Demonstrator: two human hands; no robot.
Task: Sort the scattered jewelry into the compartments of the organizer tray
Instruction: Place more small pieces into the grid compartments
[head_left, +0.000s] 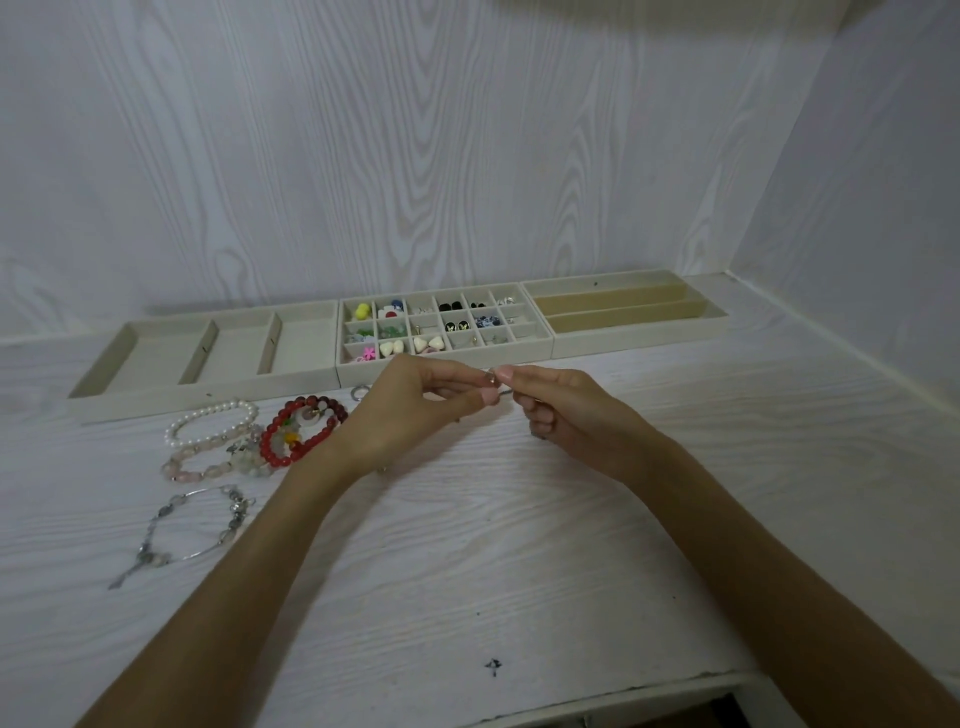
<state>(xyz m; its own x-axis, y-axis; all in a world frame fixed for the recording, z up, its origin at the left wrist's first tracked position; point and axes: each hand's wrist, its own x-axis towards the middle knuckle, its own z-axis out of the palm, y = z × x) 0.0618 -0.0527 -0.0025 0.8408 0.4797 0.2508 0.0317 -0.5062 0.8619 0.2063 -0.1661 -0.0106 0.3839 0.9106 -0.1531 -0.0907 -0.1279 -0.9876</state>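
My left hand (415, 410) and my right hand (566, 415) meet above the table, just in front of the gridded organizer tray (441, 364). Together they pinch a small metal jewelry piece (491, 378) between the fingertips; its exact kind is too small to tell. The tray's small compartments hold earrings and studs, among them yellow, black and white heart-shaped ones. On the table to the left lie a pearl bracelet (208, 418), a red bead bracelet (306, 431), a pink stone bracelet (208, 462) and a silver charm bracelet (197, 525).
A three-compartment tray (208, 392) stands left of the gridded one, a tray with long slots (639, 332) to its right. A small ring (357, 392) lies by the tray's front wall. White walls close the back and right; the table edge (623, 691) runs near me.
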